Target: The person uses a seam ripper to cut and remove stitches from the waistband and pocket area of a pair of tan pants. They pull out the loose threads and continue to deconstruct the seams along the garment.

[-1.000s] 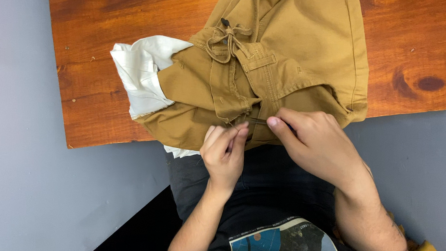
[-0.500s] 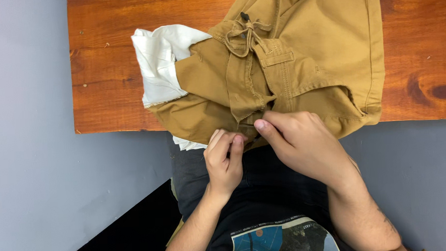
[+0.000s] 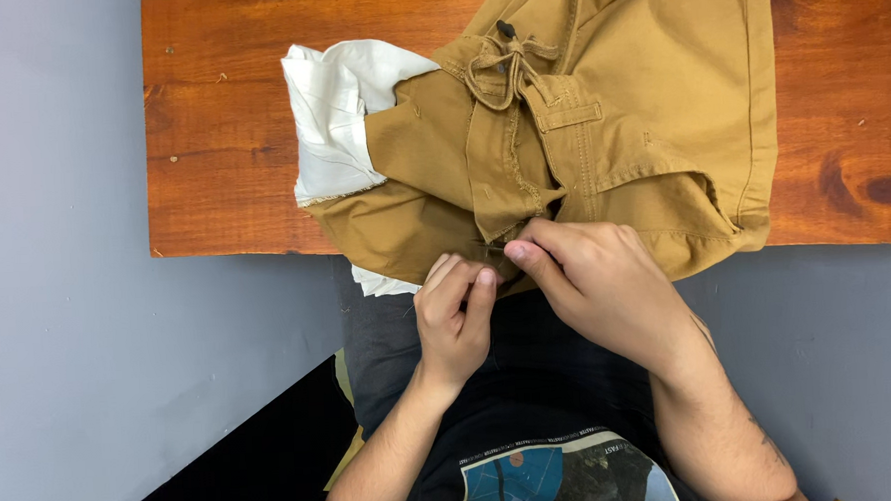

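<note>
left hand (image 3: 455,315) pinched shut on the tan trousers (image 3: 600,123) hem | right hand (image 3: 592,274) gripping the same fold just beside it | change: view has slid, hands stay clamped at the near tabletop (image 3: 219,120) edge | white lining (image 3: 334,115) beyond left hand | room: bare wood left, right.

Bright, even overhead light, soft shadows, sharp focus, no glare
</note>
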